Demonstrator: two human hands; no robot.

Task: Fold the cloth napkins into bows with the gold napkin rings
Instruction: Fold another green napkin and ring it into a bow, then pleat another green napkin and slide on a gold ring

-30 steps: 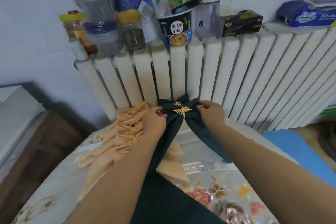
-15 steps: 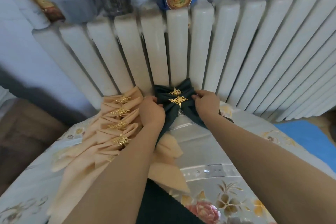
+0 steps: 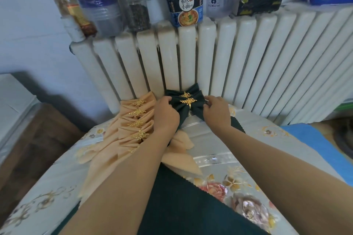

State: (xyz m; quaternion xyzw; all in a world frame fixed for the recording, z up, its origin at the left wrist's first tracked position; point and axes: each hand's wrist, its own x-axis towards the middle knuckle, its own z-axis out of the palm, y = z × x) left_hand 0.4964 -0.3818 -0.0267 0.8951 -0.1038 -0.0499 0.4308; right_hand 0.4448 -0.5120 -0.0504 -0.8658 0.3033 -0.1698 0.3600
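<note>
Between your hands lies the dark green napkin bow (image 3: 188,104), cinched at its waist by a gold leaf napkin ring (image 3: 188,101) and set down on the flowered table (image 3: 219,160) against the foot of the white radiator (image 3: 187,57). A second green bow with its own gold ring (image 3: 185,94) sits just beyond it, touching. The cloth appears soft, light and limp; judge it likely to slump or slide through the smooth metal ring if tugged, so take hold at the outer edge of each loop, never at the ring. Your left hand (image 3: 165,114) curls over the left loop, fingers bent around its edge. Your right hand (image 3: 215,111) pinches the right loop's edge between thumb and fingertips. Both hands are thus closed on cloth, well short of spread. To the outside of your left hand, a row of peach napkin bows (image 3: 137,120) with gold rings overlaps in sequence. Beneath your forearms spreads a flat dark green cloth (image 3: 183,206), presumably awaiting folding.
</note>
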